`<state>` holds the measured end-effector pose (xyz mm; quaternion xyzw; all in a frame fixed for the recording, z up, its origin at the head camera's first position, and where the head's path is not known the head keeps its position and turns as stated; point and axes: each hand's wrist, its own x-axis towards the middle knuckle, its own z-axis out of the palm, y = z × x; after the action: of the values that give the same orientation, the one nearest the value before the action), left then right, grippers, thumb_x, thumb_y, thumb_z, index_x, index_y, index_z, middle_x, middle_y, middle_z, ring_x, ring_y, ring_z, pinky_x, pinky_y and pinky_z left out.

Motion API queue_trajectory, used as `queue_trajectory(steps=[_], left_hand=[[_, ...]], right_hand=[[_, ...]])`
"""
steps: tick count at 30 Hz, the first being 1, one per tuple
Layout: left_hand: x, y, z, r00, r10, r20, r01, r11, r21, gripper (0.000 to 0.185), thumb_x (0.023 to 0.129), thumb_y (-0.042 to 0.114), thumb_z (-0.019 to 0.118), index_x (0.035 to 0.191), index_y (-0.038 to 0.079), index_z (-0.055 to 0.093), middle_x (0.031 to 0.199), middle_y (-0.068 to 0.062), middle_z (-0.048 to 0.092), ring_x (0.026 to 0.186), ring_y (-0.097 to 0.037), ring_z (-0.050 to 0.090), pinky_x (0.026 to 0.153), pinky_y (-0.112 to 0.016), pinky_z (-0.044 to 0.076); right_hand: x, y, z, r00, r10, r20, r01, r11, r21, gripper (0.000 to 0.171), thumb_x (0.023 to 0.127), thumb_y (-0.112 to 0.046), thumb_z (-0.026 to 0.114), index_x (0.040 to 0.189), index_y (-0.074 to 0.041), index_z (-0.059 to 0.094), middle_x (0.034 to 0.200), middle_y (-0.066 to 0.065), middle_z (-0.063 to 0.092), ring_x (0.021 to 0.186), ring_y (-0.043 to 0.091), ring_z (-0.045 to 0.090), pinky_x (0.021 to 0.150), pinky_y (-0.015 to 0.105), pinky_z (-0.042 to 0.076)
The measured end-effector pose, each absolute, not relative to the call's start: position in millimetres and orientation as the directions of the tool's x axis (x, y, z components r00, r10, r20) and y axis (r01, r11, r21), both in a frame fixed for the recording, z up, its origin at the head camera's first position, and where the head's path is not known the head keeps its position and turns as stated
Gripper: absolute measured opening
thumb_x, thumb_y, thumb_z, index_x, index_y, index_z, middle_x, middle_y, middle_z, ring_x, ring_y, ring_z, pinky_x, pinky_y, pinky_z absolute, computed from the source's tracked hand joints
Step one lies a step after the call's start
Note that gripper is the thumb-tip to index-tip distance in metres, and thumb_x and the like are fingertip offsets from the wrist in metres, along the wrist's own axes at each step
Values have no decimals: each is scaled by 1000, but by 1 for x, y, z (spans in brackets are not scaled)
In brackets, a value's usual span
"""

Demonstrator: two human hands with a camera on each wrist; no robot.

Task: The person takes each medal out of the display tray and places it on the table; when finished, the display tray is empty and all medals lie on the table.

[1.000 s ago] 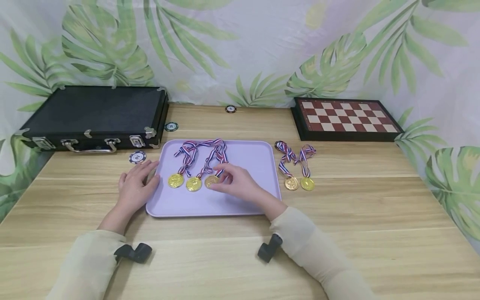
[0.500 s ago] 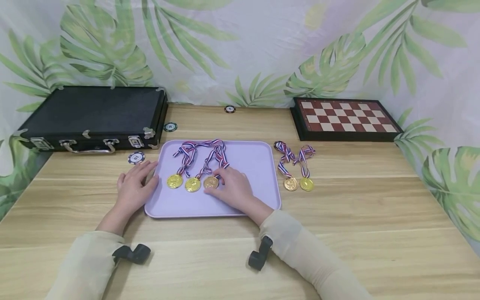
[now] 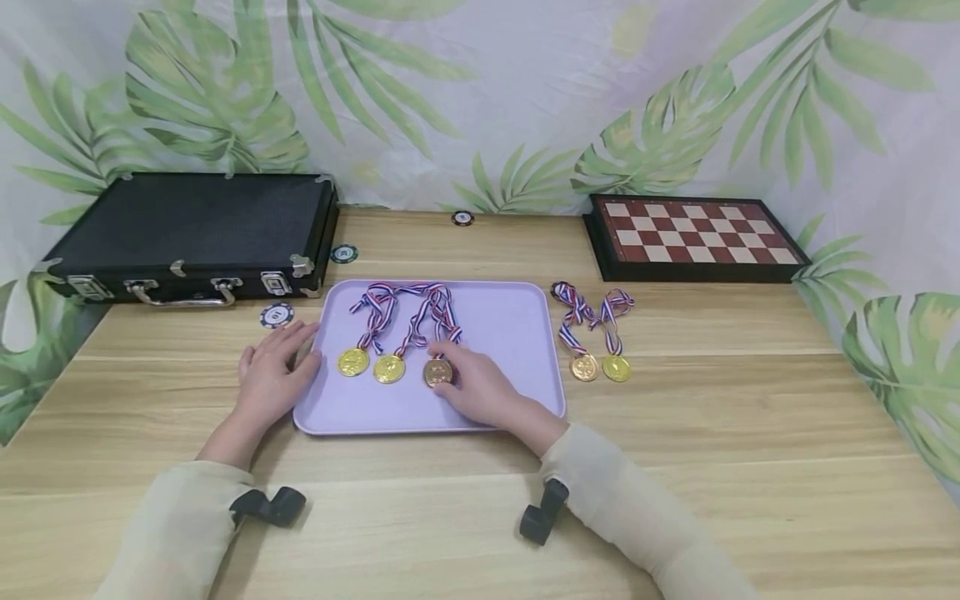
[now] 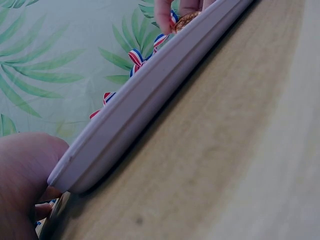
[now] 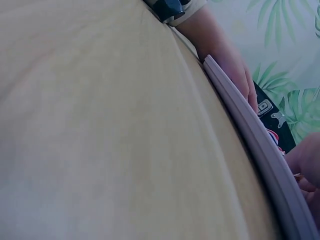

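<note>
My right hand (image 3: pixel 480 387) pinches a bronze-coloured medal (image 3: pixel 437 372) between thumb and fingers over the lilac tray (image 3: pixel 510 333). In the left wrist view this medal (image 4: pixel 187 21) shows tilted, just beyond the tray's rim. To its left on the tray lie two gold medals, the middle one (image 3: pixel 389 368) and the leftmost one (image 3: pixel 352 362). Their striped red, white and blue ribbons (image 3: pixel 431 304) bunch together toward the tray's back. My left hand (image 3: pixel 273 371) rests at the tray's left edge with fingers extended, its thumb against the rim.
Right of the tray lie a bronze-coloured medal (image 3: pixel 584 367) and a gold medal (image 3: pixel 617 368) with ribbons. A black case (image 3: pixel 195 221) stands back left, a checkered board (image 3: pixel 697 233) back right. Poker chips lie near the case, one (image 3: pixel 277 315) beside my left hand.
My right hand came down onto the bronze-coloured medal, took hold of it and shifted it slightly right, away from the middle gold medal. The left hand stayed where it was.
</note>
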<state>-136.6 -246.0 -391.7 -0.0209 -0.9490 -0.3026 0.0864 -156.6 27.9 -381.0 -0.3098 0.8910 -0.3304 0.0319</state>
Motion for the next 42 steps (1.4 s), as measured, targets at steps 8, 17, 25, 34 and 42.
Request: queue_trajectory(steps=[8, 17, 25, 34, 42], left_hand=[[-137, -245, -391, -985, -12, 173, 89, 817, 569, 43, 87, 22, 45, 125, 3, 42, 131, -24, 32, 122, -39, 19, 94, -57, -3], [-136, -245, -390, -985, -9, 175, 94, 814, 573, 43, 87, 22, 45, 125, 2, 43, 130, -24, 32, 122, -40, 20, 94, -57, -3], [-136, -245, -390, -985, -10, 175, 93, 815, 572, 42, 87, 21, 45, 125, 2, 43, 130, -24, 32, 122, -39, 20, 94, -57, -2], [-137, -246, -391, -986, 0, 168, 97, 815, 571, 44, 88, 24, 44, 127, 3, 41, 131, -24, 31, 123, -38, 17, 94, -57, -5], [-137, -246, -391, -984, 0, 180, 105, 812, 575, 43, 87, 22, 45, 125, 3, 42, 130, -25, 32, 122, -40, 18, 93, -58, -3]], right_hand=[[-153, 68, -346, -816, -541, 203, -462, 400, -792, 56, 71, -1, 67, 122, -8, 45, 70, 0, 52, 58, 10, 48, 52, 23, 44], [-159, 113, -288, -806, -498, 319, -481, 238, -844, 47, 71, 9, 63, 115, 1, 46, 69, 8, 54, 53, 15, 46, 45, 20, 38], [-154, 143, -245, -725, -461, 512, -595, 42, -803, 48, 66, 22, 58, 111, 12, 46, 72, 14, 54, 58, 15, 50, 48, 20, 43], [-132, 185, -203, -719, -321, 616, -604, -149, -783, 47, 67, 21, 58, 112, 9, 50, 78, 16, 56, 61, 18, 51, 54, 18, 45], [-128, 228, -194, -762, -188, 620, -590, -194, -784, 48, 67, 23, 57, 113, 19, 42, 76, 19, 56, 63, 20, 55, 58, 20, 47]])
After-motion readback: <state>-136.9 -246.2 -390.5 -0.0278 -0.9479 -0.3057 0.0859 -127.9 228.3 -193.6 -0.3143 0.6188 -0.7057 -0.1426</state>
